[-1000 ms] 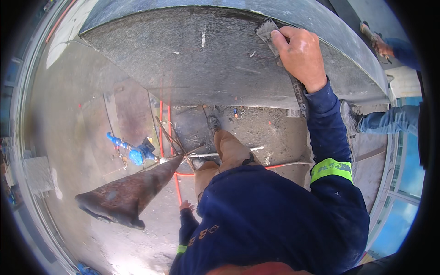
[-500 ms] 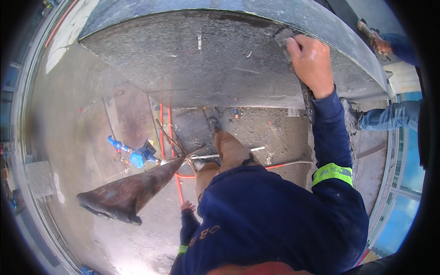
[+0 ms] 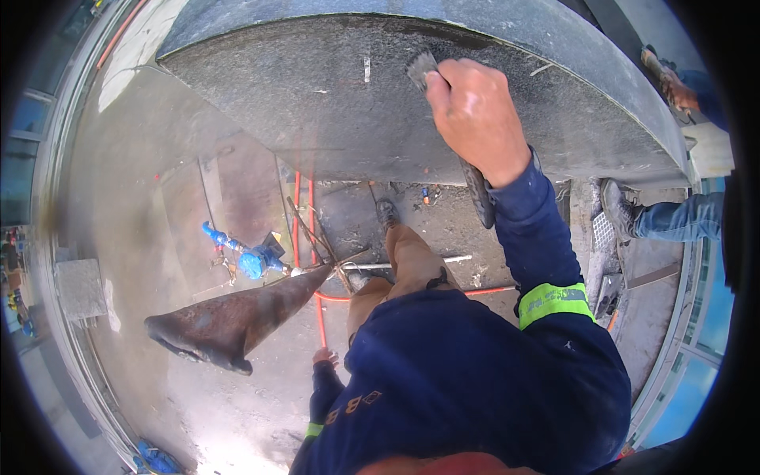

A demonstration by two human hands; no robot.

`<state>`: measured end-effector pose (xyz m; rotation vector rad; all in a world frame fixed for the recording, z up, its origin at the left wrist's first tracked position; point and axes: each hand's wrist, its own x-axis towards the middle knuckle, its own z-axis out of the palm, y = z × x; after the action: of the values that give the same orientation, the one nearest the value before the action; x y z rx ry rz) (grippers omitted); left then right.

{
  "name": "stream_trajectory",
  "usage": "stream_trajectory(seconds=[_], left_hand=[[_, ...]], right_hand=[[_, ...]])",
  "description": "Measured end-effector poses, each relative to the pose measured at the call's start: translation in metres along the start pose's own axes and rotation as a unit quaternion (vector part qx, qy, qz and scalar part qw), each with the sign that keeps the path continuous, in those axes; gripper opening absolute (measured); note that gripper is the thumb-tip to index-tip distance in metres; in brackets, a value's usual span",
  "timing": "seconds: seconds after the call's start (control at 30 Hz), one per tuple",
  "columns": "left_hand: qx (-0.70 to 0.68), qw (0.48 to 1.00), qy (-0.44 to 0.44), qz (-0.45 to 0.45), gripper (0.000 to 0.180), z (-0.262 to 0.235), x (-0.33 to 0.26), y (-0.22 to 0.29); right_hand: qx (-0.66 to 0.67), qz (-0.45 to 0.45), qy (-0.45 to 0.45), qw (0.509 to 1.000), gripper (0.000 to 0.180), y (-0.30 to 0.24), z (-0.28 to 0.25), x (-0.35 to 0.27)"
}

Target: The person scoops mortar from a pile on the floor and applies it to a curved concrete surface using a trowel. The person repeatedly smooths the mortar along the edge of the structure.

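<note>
My right hand [image 3: 475, 111] is raised against a broad grey concrete face [image 3: 317, 103] and is closed around a grey-bladed hand tool [image 3: 421, 68]. The blade lies flat on the concrete near its upper edge. A dark long part of the tool [image 3: 477, 194] runs down under my wrist. My left hand [image 3: 324, 358] hangs low beside my body in a dark blue sleeve. It is small in view, and its fingers are too unclear to show whether it holds anything. It is nearest to a rust-brown tapered metal piece [image 3: 229, 324].
Below me are a blue valve fitting [image 3: 252, 260], red hoses [image 3: 298, 206], a white pipe [image 3: 455, 259] and wire scraps on the dusty floor. Another person's jeans-clad leg and shoe [image 3: 633, 218] stand at the right. A grey block [image 3: 79, 289] sits at the left.
My right hand and the tool slid left along the concrete face, after drifting slightly right and down half a second before. My left arm stayed hanging.
</note>
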<state>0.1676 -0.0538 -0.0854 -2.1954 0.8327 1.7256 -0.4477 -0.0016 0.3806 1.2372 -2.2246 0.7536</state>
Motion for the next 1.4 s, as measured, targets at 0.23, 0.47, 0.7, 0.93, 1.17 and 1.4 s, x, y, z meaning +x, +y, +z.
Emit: stream_trajectory(seconds=[0.23, 0.47, 0.7, 0.93, 1.17, 1.4], left_hand=[[0.0, 1.0, -0.007, -0.005, 0.036, 0.021, 0.006, -0.013], [0.02, 0.999, -0.011, 0.035, 0.034, 0.033, -0.006, -0.009], [-0.002, 1.0, -0.007, 0.005, 0.031, 0.024, 0.0, -0.002], [-0.006, 0.998, -0.04, -0.046, 0.031, 0.02, 0.022, 0.004], [0.006, 0.999, -0.041, -0.033, 0.032, 0.022, 0.022, 0.003], [0.115, 0.989, -0.026, 0.09, 0.036, 0.011, 0.025, 0.003]], right_hand=[[-0.087, -0.077, 0.014, 0.993, 0.019, -0.012, 0.012, 0.027], [-0.085, -0.022, 0.019, 0.996, 0.023, -0.002, 0.021, 0.027], [-0.11, -0.035, 0.012, 0.993, 0.025, 0.008, 0.009, 0.024], [-0.121, 0.001, 0.004, 0.993, 0.024, 0.029, -0.007, 0.012], [-0.14, 0.032, 0.005, 0.99, 0.025, 0.048, -0.03, -0.005], [-0.084, 0.16, -0.087, 0.98, 0.02, 0.074, -0.086, -0.06]])
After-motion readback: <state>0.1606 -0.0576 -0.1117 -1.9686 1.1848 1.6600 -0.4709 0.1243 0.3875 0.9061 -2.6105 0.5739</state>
